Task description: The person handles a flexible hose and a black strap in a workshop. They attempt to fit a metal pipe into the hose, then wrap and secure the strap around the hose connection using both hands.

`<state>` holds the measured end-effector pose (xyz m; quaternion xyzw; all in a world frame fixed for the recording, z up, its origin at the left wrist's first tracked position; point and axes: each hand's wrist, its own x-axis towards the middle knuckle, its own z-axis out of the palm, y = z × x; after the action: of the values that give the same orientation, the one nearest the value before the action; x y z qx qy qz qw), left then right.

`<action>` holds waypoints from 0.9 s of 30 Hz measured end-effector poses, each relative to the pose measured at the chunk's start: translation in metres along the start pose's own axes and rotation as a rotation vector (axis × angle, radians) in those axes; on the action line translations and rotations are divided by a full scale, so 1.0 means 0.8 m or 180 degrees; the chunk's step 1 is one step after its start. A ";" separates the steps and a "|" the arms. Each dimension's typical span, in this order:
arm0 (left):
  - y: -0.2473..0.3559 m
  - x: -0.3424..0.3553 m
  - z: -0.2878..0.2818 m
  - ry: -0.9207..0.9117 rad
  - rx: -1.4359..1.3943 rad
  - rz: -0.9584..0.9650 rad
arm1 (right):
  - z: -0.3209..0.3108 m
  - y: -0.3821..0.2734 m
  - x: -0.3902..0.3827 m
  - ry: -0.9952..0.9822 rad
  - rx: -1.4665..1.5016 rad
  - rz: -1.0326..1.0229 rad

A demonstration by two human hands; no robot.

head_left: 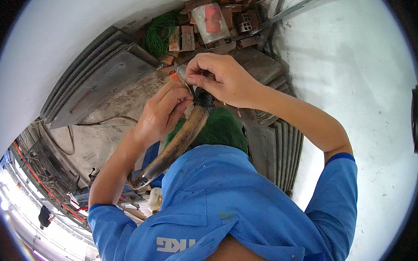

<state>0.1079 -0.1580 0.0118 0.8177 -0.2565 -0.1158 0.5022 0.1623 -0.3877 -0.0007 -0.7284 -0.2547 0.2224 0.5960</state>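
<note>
A thick, curved brown tube-like piece (pixel 181 137) slants up in front of my chest. Black wrapping (pixel 204 100) is wound round its upper end, and its lower end bends to a shiny dark tip. My left hand (pixel 164 111) is closed, its fingertips pinched beside the wrapping. Just above it, my right hand (pixel 223 79) is curled, with thumb and fingers pressed together. A thin dark strip (pixel 191 89) shows between the fingertips of both hands. Past the fingers a grey tube end (pixel 180 70) and an orange piece (pixel 174 77) stick out; how they join is hidden.
Dark flat panels (pixel 101 81) lean in a stack on the left, with more panels (pixel 283 155) on the right by the white wall. Bricks (pixel 187 38), a stained white bucket (pixel 211 24) and green cord (pixel 161 34) lie ahead. A hose (pixel 109 119) crosses the floor. Far left, a person (pixel 45 216) is visible.
</note>
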 end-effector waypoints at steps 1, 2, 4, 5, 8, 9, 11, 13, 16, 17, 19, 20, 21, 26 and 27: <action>-0.001 -0.003 0.003 0.0102 0.0132 0.0139 | 0.003 0.004 0.001 -0.0027 -0.0018 0.0361; -0.003 -0.005 0.006 0.0097 0.0159 0.0221 | 0.007 0.010 0.001 0.0040 0.0054 0.0467; -0.007 -0.007 0.015 0.0080 0.0253 0.0305 | 0.013 0.018 -0.007 0.0231 0.0419 0.0862; -0.011 -0.005 0.016 0.0110 0.0222 0.0403 | 0.012 0.019 -0.015 0.0367 0.0717 0.1170; -0.019 0.001 0.014 0.0080 0.0222 0.0653 | 0.019 0.014 -0.035 0.0790 0.1082 0.1562; -0.020 0.003 0.010 0.0255 0.0033 0.0517 | 0.020 0.010 -0.039 0.0973 0.1055 0.1880; -0.022 0.007 0.000 0.0583 -0.0332 0.0270 | 0.020 0.001 -0.038 0.0935 0.0735 0.1450; -0.022 0.008 -0.016 0.0856 -0.0615 -0.0347 | 0.017 -0.005 -0.035 0.0926 0.0392 0.1203; -0.021 -0.004 -0.035 0.0273 -0.0621 -0.0767 | 0.011 0.000 -0.034 0.1058 -0.0021 0.0950; -0.022 -0.012 -0.043 -0.0078 -0.0592 -0.0822 | 0.010 0.004 -0.035 0.1044 0.0094 0.1095; -0.023 -0.036 -0.058 0.0065 -0.0447 -0.0709 | 0.008 0.009 -0.043 0.1102 0.0316 0.1393; -0.022 -0.053 -0.068 0.0129 -0.0405 -0.0675 | 0.008 0.008 -0.048 0.0850 0.0339 0.1492; -0.017 -0.078 -0.084 0.0314 -0.0237 -0.0838 | 0.006 0.004 -0.053 0.1059 0.0145 0.1573; 0.046 -0.201 -0.094 0.2046 -0.1015 -0.1292 | -0.007 -0.057 -0.070 0.0462 -0.2138 0.0558; 0.055 -0.219 -0.087 0.1774 -0.0605 -0.1220 | -0.002 -0.069 -0.073 0.0110 -0.2661 0.0106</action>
<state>-0.0221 -0.0274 0.0713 0.8007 0.0606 -0.0037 0.5959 0.1125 -0.4172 0.0551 -0.9152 -0.3012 0.0972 0.2495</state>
